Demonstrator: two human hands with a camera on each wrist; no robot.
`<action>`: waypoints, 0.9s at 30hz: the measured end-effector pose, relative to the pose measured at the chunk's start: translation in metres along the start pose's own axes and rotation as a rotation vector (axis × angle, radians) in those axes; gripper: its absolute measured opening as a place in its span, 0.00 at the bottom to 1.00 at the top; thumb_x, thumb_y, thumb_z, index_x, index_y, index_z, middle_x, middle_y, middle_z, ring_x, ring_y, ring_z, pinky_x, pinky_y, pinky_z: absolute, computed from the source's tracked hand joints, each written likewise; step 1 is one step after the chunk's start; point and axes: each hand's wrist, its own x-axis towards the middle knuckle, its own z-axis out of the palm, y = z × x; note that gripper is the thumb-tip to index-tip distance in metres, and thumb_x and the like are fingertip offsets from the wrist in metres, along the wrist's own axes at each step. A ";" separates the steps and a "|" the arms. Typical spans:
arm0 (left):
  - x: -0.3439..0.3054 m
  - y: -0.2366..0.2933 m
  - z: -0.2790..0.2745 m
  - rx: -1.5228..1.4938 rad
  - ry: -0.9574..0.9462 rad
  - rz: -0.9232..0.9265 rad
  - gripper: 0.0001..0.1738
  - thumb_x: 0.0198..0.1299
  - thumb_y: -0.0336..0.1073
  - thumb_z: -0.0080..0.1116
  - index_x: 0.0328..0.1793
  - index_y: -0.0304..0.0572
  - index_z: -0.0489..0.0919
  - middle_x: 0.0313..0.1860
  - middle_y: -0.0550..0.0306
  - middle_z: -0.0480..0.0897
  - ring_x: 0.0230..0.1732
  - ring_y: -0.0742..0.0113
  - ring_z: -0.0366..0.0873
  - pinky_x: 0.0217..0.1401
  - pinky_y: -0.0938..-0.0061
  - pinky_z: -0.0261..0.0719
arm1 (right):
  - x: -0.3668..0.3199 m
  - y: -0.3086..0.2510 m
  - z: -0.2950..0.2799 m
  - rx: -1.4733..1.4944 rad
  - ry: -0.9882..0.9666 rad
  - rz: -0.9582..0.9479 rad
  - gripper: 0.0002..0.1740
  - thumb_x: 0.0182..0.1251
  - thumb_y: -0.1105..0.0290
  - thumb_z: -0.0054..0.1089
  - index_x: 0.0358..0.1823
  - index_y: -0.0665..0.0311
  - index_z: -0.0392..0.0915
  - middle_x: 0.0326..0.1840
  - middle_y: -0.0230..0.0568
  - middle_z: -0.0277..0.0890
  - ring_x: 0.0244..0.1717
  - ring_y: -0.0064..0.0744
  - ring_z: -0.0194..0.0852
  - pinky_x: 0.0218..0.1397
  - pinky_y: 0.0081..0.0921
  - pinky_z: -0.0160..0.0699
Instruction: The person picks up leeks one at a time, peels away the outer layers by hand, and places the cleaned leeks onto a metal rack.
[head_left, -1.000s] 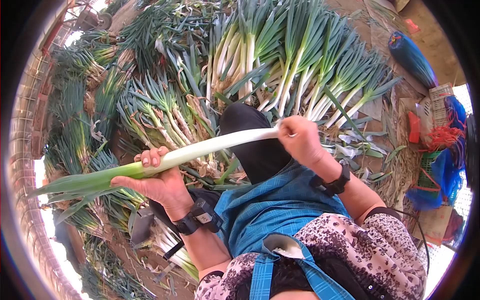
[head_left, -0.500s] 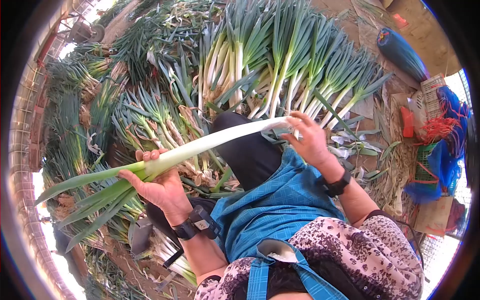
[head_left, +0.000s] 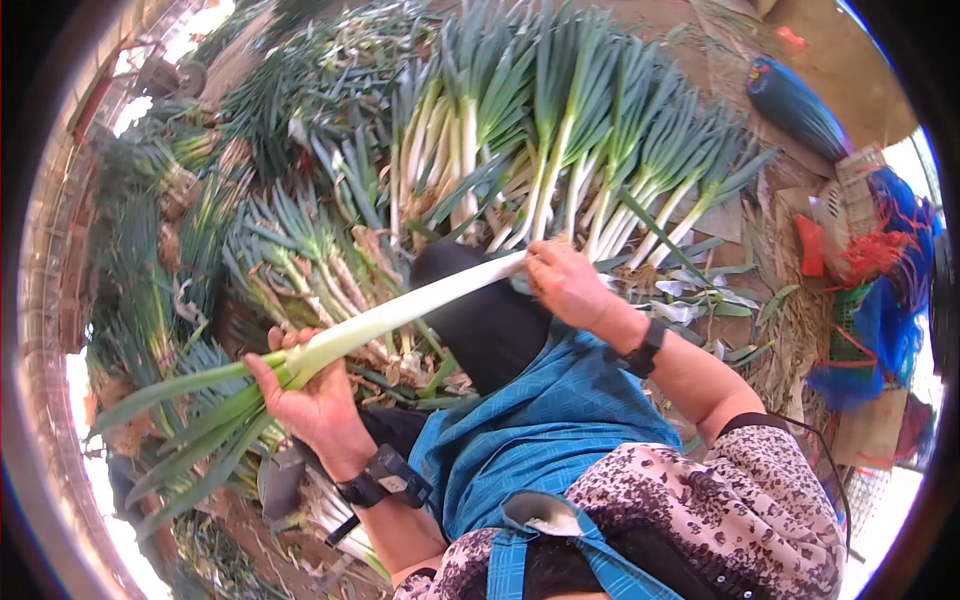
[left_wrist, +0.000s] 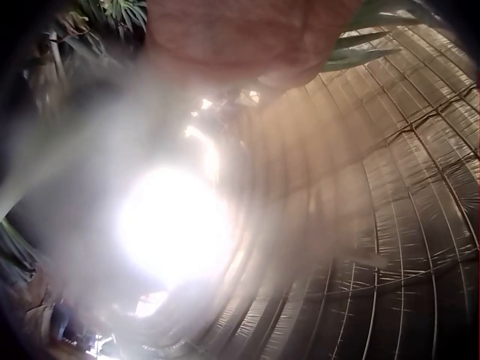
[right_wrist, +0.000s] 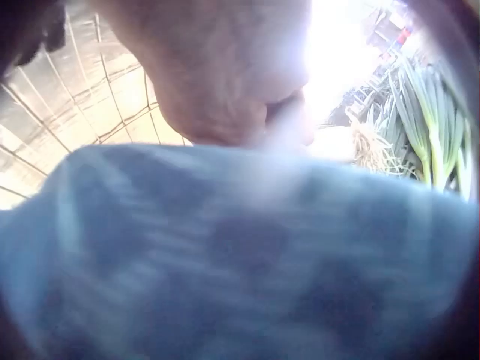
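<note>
A large green onion (head_left: 410, 306), long and white-stalked with green leaves, lies slantwise across the person's lap. My left hand (head_left: 318, 400) grips it where the white turns green, thumb below and fingertips over the top. The leaves fan out past that hand to the lower left. At the white end, my right hand (head_left: 572, 288) has its fingers curled over the stalk. In the right wrist view that hand (right_wrist: 225, 82) is above blue cloth, with pale roots (right_wrist: 369, 150) just beyond it. Glare washes out much of the left wrist view, where part of the hand (left_wrist: 251, 34) shows.
Trimmed green onions (head_left: 600, 150) are laid in a row ahead. Untrimmed bunches (head_left: 300, 250) lie left of the knee (head_left: 490, 340). Peeled scraps (head_left: 690, 300) litter the ground at right. Blue netting (head_left: 880, 330) and a red object (head_left: 809, 246) lie farther right.
The right hand's fingers, spread at the root end half a second ago, are now curled over the white end. Both hands keep the green onion across the lap, its white end slightly lower and farther left.
</note>
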 end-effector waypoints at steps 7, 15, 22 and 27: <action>0.002 0.028 -0.013 0.069 -0.009 0.093 0.19 0.62 0.44 0.59 0.42 0.33 0.72 0.32 0.54 0.70 0.40 0.60 0.69 0.52 0.63 0.71 | -0.020 0.041 0.002 0.337 0.394 0.701 0.01 0.50 0.77 0.58 0.25 0.66 0.75 0.26 0.49 0.75 0.28 0.46 0.77 0.33 0.34 0.76; -0.050 0.201 -0.090 0.316 0.182 0.539 0.20 0.65 0.45 0.52 0.43 0.31 0.68 0.38 0.48 0.72 0.45 0.54 0.72 0.61 0.54 0.71 | -0.205 0.176 0.034 -0.098 -0.228 1.131 0.26 0.50 0.46 0.61 0.23 0.66 0.81 0.16 0.50 0.73 0.18 0.41 0.70 0.25 0.41 0.67; -0.222 0.311 -0.202 0.089 0.939 0.986 0.41 0.61 0.72 0.35 0.54 0.40 0.72 0.53 0.54 0.79 0.60 0.53 0.70 0.69 0.48 0.58 | -0.268 0.181 0.095 0.052 -0.471 1.022 0.20 0.55 0.55 0.62 0.21 0.67 0.80 0.15 0.41 0.73 0.19 0.34 0.73 0.26 0.37 0.73; -0.349 0.281 -0.323 0.707 1.400 0.617 0.35 0.61 0.63 0.41 0.53 0.36 0.74 0.52 0.49 0.79 0.57 0.51 0.72 0.65 0.53 0.63 | -0.239 0.192 0.132 0.046 -0.533 0.925 0.20 0.55 0.54 0.61 0.22 0.67 0.80 0.15 0.43 0.73 0.20 0.37 0.74 0.28 0.38 0.74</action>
